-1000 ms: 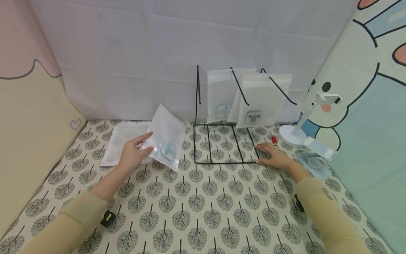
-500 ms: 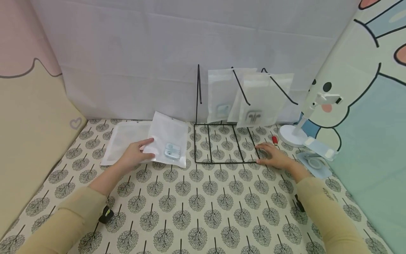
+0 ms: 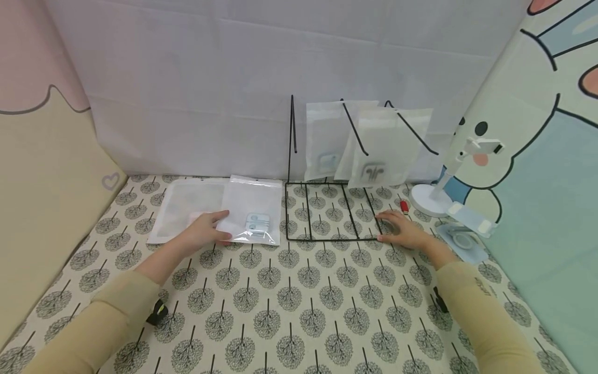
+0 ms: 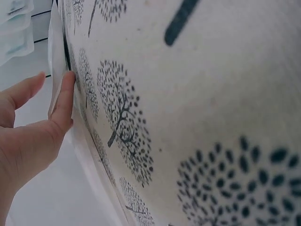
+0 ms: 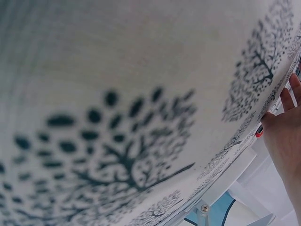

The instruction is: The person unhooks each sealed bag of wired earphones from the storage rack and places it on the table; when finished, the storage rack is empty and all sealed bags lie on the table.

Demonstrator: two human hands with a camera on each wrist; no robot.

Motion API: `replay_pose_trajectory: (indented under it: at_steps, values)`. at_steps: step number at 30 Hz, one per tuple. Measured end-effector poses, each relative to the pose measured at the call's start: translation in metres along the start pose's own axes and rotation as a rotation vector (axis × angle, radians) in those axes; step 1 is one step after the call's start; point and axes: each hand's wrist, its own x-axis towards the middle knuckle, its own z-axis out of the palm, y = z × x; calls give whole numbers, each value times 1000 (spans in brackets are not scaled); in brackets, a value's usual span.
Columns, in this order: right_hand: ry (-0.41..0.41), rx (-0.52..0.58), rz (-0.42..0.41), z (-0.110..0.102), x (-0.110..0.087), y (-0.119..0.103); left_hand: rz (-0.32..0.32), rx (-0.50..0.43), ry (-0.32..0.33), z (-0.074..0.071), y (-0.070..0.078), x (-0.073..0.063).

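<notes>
A white zip bag (image 3: 249, 200) with a cased pair of earphones (image 3: 258, 222) lies on the patterned cloth. Its left part overlaps a second white bag (image 3: 175, 210), which has a faint pinkish item inside. My left hand (image 3: 198, 232) rests at the front bag's left edge, thumb and forefinger spread apart; in the left wrist view, the fingers of that hand (image 4: 35, 136) also stand apart. At the right end of a black wire rack (image 3: 322, 240), my right hand (image 3: 404, 231) touches the frame with its thumb and fingers spread.
Several white bags (image 3: 390, 137) hang from the rack's hooks, one showing earphones. To the right are a red object (image 3: 404, 206), a white phone stand (image 3: 432, 200) and a bagged coiled cable (image 3: 462, 241). A white backdrop (image 3: 187, 104) stands behind.
The front bag has gone from raised and tilted to flat on the cloth, turning straight. My left hand has lowered slightly, and its hold has loosened. My right hand has stayed still.
</notes>
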Motion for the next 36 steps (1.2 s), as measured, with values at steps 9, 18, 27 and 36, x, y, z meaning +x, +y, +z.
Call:
replay_pose_trajectory:
  at_steps: [9, 18, 27, 36]
  values:
    - [3, 7, 8, 0, 0, -1, -33, 1, -44, -11, -2, -8]
    - [6, 4, 6, -1, -1, -3, 64, 115, -77, -9, -11, -2]
    - [10, -2, 1, 0, -1, -4, 158, 354, -42, 0, 0, 1]
    - [2, -1, -1, 0, -1, -3, 120, 495, 4, 0, 18, -9]
